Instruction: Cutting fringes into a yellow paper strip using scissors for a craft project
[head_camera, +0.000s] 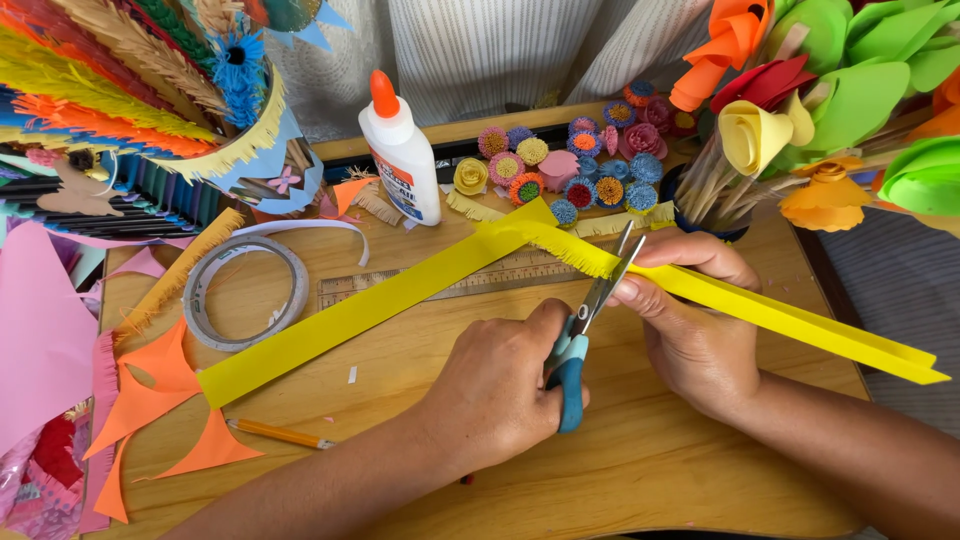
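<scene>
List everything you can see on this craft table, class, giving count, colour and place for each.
paper strip: one, yellow, folded, across the table, fringed at its bend
scissors: one, blue handles, centre
glue bottle: one, white, orange cap, top centre
tape roll: one, pale, left
ruler: one, wooden, under the strip
pencil: one, orange, lower left
paper scraps: several, orange, left
rolled paper flowers: many, mixed colours, top centre
left hand: grip on the scissors
right hand: grip on the strip
</scene>
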